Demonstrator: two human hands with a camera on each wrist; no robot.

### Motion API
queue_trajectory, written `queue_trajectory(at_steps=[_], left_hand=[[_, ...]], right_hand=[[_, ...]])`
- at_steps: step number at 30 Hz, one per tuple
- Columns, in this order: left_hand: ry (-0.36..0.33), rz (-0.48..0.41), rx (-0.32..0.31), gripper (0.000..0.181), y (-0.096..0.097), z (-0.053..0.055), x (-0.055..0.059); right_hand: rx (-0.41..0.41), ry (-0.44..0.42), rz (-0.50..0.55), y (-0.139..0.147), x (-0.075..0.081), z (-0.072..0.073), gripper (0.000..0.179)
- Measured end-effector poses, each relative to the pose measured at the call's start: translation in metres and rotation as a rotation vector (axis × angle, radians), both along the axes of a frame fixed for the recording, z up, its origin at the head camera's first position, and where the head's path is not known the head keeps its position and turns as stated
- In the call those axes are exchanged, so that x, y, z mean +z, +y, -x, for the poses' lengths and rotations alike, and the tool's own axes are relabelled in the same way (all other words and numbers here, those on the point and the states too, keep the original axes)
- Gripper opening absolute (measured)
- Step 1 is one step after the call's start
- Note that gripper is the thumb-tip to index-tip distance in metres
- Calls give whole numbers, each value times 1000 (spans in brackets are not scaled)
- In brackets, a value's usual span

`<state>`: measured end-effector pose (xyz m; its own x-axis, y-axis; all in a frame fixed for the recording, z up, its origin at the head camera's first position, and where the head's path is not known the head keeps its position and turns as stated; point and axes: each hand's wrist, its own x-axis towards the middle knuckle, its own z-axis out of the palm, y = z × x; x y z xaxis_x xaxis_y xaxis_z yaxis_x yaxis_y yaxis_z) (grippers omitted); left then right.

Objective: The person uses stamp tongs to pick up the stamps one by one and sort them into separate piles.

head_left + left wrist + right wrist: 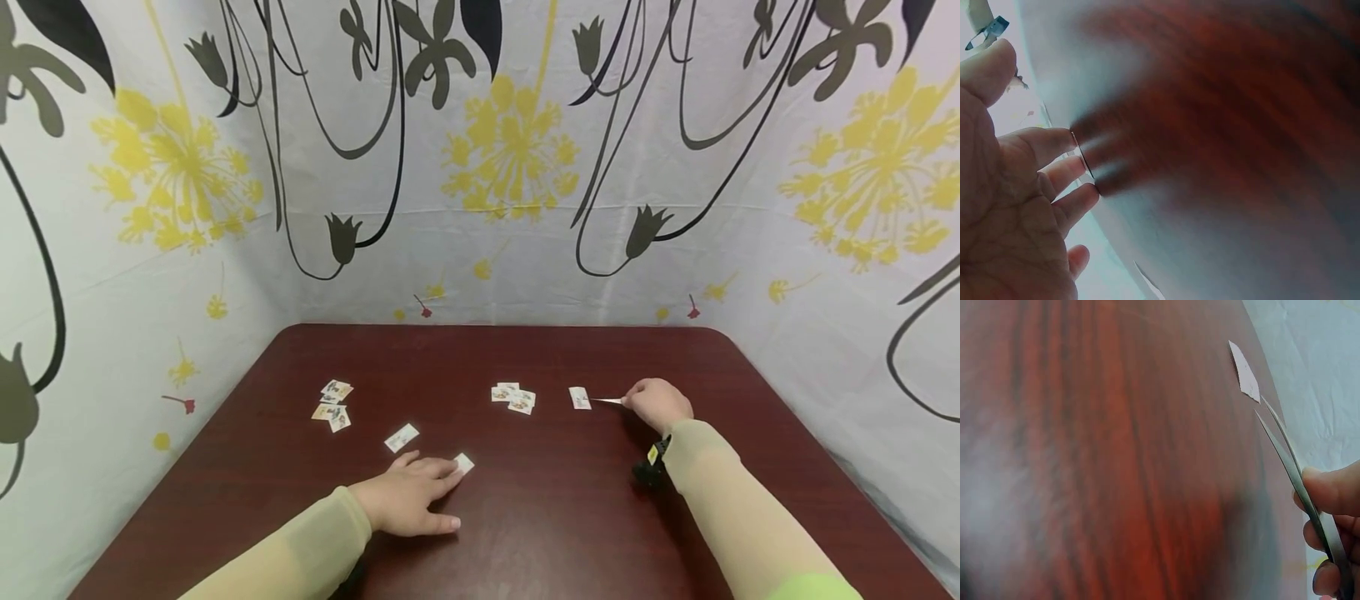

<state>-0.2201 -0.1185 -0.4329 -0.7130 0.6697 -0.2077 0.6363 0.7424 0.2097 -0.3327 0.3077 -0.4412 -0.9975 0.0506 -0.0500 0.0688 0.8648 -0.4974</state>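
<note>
My right hand [660,405] grips a pair of metal tweezers [1300,487] between thumb and fingers. The two tips stand slightly apart, close beside the edge of a small white card [580,398] on the table. Fingers spread, my left hand [411,493] lies over another small card [464,463] and its fingertips rest on it, covering part of it. In the left wrist view that card [1083,156] shows only as a thin edge under the fingertips. Just beyond the left hand lies one more printed card [402,437].
The dark red wooden table [540,525] bears a cluster of overlapping picture cards [514,397] at its middle and more cards [332,406] towards the left. A patterned white cloth [495,267] hangs behind and along both sides.
</note>
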Motion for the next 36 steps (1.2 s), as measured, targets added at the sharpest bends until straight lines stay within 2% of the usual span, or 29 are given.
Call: queue_trajectory(at_steps=[10,17,25,36], left_hand=[[-17,-5,-2,74,1,1,0],[3,7,-11,75,3,5,-3],[21,6,-18,74,7,7,-3],[11,25,-19,74,13,7,-2]], right_hand=[[-3,54,4,7,-6,-21,18],[12,59,33,4,-13,-36,18],[2,55,79,-8,-22,-47,17],[30,60,118,-41,-25,-57,11]])
